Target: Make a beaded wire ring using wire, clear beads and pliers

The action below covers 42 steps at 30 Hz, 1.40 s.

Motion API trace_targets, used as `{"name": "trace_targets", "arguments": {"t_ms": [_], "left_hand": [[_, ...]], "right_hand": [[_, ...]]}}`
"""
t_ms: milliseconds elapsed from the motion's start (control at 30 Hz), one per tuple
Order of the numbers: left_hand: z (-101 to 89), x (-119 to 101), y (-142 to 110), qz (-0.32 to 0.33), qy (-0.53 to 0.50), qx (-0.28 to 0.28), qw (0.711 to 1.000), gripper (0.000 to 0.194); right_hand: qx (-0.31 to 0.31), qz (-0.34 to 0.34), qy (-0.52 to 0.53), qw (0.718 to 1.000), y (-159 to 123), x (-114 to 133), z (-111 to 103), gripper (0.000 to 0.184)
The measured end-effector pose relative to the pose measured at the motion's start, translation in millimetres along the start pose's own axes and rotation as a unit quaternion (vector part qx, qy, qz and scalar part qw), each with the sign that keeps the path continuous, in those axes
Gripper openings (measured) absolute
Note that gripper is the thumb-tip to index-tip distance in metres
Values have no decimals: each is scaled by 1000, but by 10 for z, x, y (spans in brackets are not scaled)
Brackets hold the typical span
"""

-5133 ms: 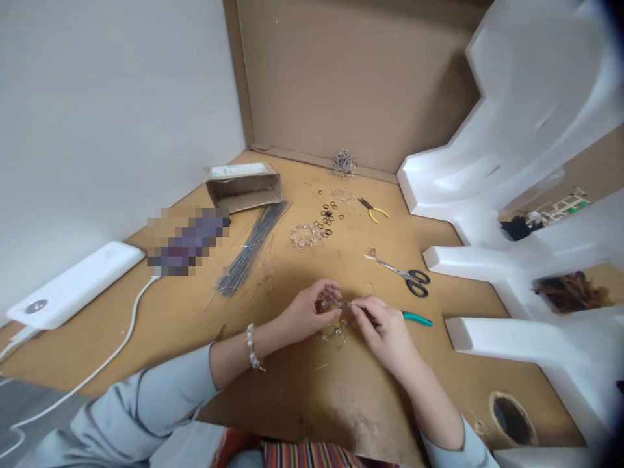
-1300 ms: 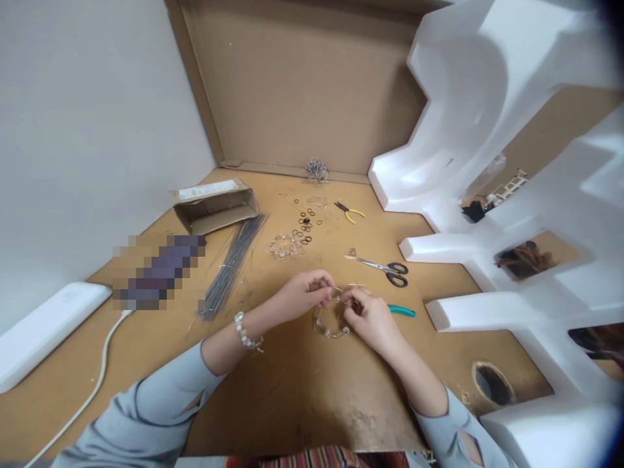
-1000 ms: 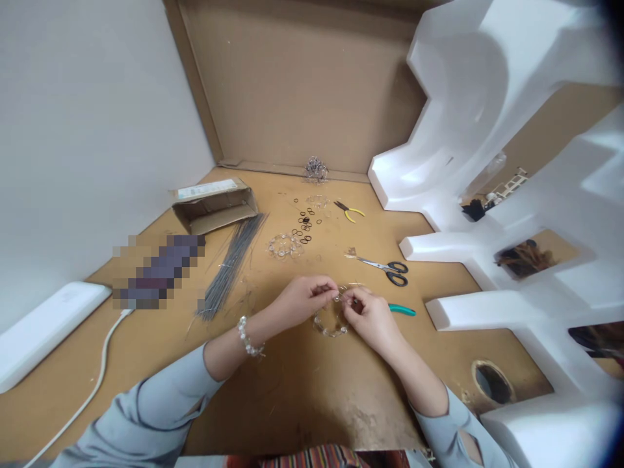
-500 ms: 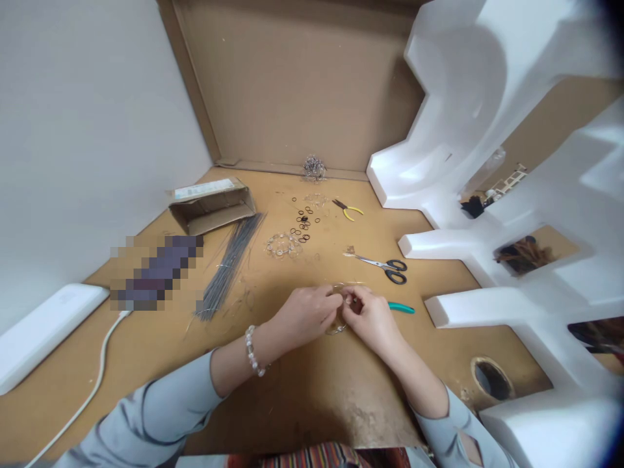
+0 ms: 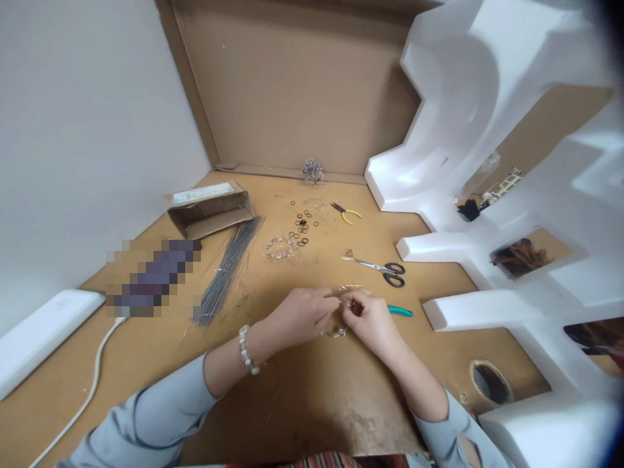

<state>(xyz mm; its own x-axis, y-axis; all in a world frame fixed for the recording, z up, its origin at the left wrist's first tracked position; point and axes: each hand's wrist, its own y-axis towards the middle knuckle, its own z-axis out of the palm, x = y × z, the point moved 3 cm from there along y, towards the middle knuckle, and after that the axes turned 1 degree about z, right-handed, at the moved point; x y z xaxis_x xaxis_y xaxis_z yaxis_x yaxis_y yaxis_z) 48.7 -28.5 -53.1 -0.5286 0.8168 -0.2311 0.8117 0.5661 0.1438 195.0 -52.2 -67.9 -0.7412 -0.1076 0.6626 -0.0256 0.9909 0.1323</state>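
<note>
My left hand (image 5: pixel 303 314), with a beaded bracelet (image 5: pixel 246 351) on its wrist, is closed in a pinch on a thin wire ring with clear beads (image 5: pixel 334 334). Opposite it, the fingers of my right hand (image 5: pixel 372 322) pinch the same ring from the right. The fingers hide much of the ring, and its exact joint cannot be made out. Just beyond my right hand, a teal tool handle (image 5: pixel 400 311) sticks out. Scissors (image 5: pixel 385 268) with black handles lie farther back.
Grey wires (image 5: pixel 228 273) lie in a bundle at left, near an open cardboard box (image 5: pixel 212 218). Beyond my hands are beaded rings (image 5: pixel 280 248), small dark rings (image 5: pixel 302 224), yellow-handled pliers (image 5: pixel 347 213) and a tangled wire pile (image 5: pixel 312 171). White foam pieces (image 5: pixel 468 312) border the right side.
My left hand has shifted slightly left, its fingertips a little farther from my right hand's. Both hands remain at the ring. The whole view has shifted slightly.
</note>
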Motion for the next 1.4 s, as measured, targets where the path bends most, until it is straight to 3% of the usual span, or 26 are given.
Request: {"name": "trace_targets", "arguments": {"t_ms": [167,233,300,367,400,467,600,667,767,933,1000,1200,1400], "left_hand": [[9,104,5,-71,-157,-35,984,21],[65,188,7,-125,-293,-36,947,18],[131,261,14,-162,-432,-18,887,15],[166,313,25,-178,-516,1,838,16],[168,332,28,-181,-529,11,829,17],[144,358,28,-183,-507,26,842,17],[35,354,17,-147,-406,7,902,15],[-6,332,16,-135,-395,-3,908,15],[-21,306,29,-148,-454,11,878,12],[42,337,43,-189,-581,62,789,16],[54,365,39,-194,-581,60,788,17],[-10,356,36,-166,-528,29,832,14],[46,368,49,-168,-550,2,818,18]], "right_hand": [[3,-7,-5,1000,3,-3,21,20],[6,-8,-13,1000,-3,-2,33,20],[11,-11,-16,1000,-7,-1,41,20],[14,-12,-15,1000,-6,-2,42,20],[17,-10,-14,1000,-5,-4,40,19],[26,-5,-13,1000,-1,-4,36,18],[39,4,-14,999,-9,9,26,16],[39,3,-23,999,-20,24,19,16],[41,0,-44,998,-35,53,15,15],[48,2,-42,998,-35,52,25,13],[50,6,-40,998,-30,37,29,12],[52,8,-46,998,-31,39,22,12],[65,-13,-46,997,-33,34,26,16]]}}
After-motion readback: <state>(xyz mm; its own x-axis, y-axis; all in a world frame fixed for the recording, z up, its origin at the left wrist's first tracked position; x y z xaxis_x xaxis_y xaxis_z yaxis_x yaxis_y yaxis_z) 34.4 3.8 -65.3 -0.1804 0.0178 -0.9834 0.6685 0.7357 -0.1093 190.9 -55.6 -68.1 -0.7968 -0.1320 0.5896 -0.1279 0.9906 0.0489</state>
